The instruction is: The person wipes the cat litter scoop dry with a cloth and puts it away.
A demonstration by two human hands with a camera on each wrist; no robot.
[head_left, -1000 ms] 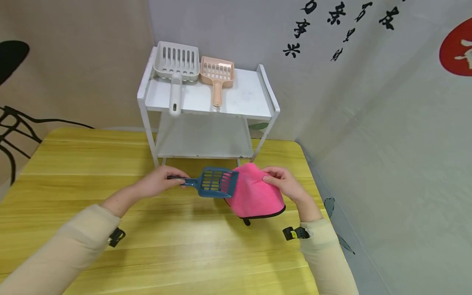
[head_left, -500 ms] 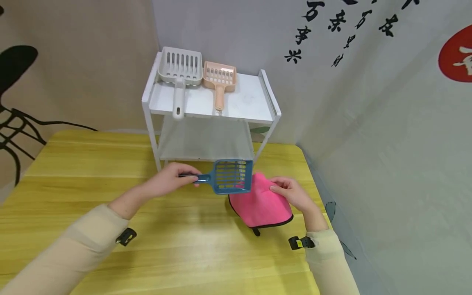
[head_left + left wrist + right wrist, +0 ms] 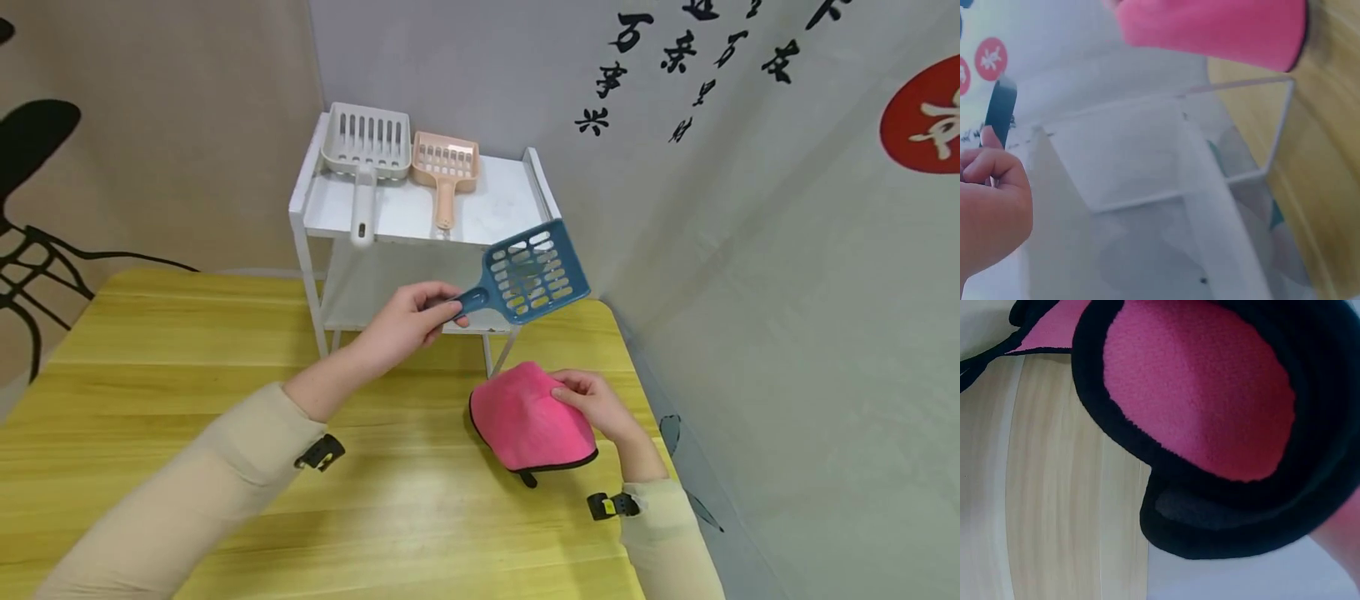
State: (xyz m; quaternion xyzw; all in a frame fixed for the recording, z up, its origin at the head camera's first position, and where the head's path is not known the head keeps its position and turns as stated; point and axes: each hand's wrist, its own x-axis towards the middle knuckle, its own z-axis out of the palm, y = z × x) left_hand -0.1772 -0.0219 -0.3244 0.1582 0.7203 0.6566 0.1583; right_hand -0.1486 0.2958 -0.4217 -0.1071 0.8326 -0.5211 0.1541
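In the head view my left hand [image 3: 405, 329] grips the handle of a blue slotted litter scoop [image 3: 491, 292]. The scoop is raised and tilted, overlapping the front right corner of a white shelf. On the right, my right hand [image 3: 600, 404] pinches a pink cloth [image 3: 528, 421] with a black edge, which droops close over the table. In the left wrist view the left hand [image 3: 997, 206] shows at the left with the scoop handle [image 3: 1001, 106] edge-on. The cloth [image 3: 1197, 381] fills much of the right wrist view and hides most of the right hand.
A two-tier white shelf [image 3: 502, 200] stands at the back of the yellow wooden table [image 3: 360, 500]. On its top lie a white litter scoop [image 3: 364, 192] and a smaller peach litter scoop [image 3: 446, 196]. A wall with black lettering rises behind and to the right.
My left hand has lifted the blue scoop up and to the right, away from the pink cloth and over toward the shelf's corner. My right hand, still pinching the cloth, has hardly moved.
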